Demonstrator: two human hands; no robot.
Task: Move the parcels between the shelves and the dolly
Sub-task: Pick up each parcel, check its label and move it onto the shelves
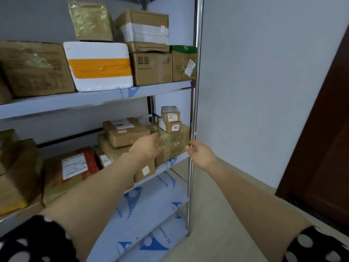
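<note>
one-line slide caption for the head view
Left hand and right hand reach for a brown parcel on the shelf, two small labelled boxes stacked on it.

Middle shelf (171, 162), right end: a chrome upright post (192, 120) stands at the front corner, beside a green-brown cardboard box (175, 144). Two small labelled cartons (171, 121) stacked on it narrow the gap under the grey upper shelf (94, 100). Right of the post, open beige floor (207, 205).

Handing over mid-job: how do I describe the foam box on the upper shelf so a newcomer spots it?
Find the metal shelving unit by the grey wall and look at its upper shelf. The foam box sits between a large brown carton on the left and stacked brown cartons on the right. It alone is white, with a wide orange tape band.
</note>
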